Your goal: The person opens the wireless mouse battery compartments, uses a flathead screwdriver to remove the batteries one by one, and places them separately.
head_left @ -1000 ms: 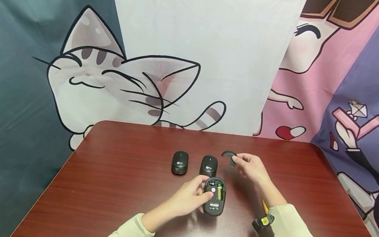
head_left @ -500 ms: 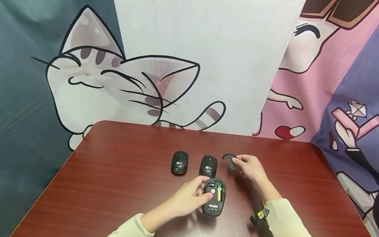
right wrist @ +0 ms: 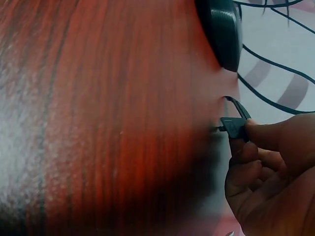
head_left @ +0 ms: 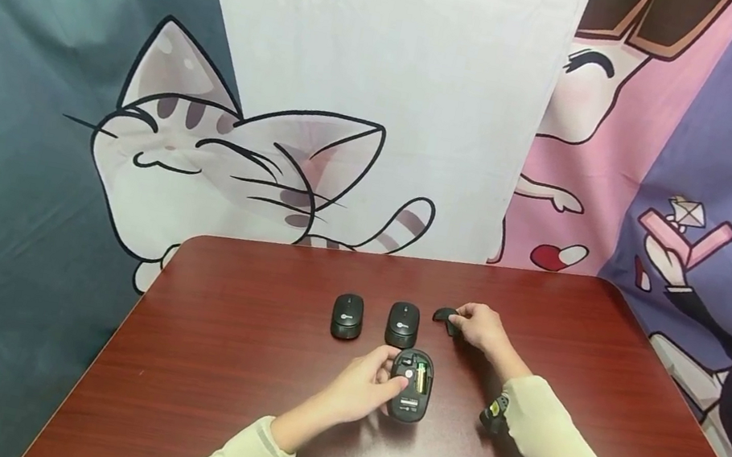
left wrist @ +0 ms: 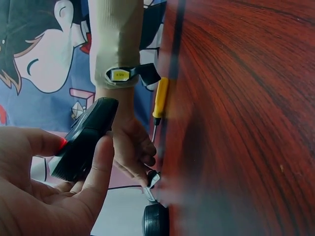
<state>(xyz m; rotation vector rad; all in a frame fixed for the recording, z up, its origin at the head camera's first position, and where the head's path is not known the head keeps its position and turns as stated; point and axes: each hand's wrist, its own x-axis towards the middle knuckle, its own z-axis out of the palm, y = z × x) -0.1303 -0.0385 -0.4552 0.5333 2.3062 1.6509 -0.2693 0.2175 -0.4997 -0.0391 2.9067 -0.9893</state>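
Note:
My left hand (head_left: 358,387) grips a black computer mouse (head_left: 408,412) with its underside facing the head camera. Its battery bay is uncovered, and a green and gold battery (head_left: 420,379) lies inside. In the left wrist view the mouse (left wrist: 86,135) is tilted between thumb and fingers, with a red glow at one fingertip. Farther back on the right, my right hand (head_left: 482,329) pinches a dark curved battery cover (head_left: 444,315) low over the table. The right wrist view shows the cover's (right wrist: 235,129) flat tab at the thumb tip.
Two more black mice stand upright behind the held one, a left mouse (head_left: 347,317) and a right mouse (head_left: 403,323). A yellow-handled screwdriver (left wrist: 160,98) lies near my right forearm. The brown table (head_left: 224,367) ends at a printed cloth backdrop (head_left: 381,60).
My right hand has lowered the battery cover toward the tabletop, and the cover now appears flatter. The left hand and its mouse have stayed nearly still.

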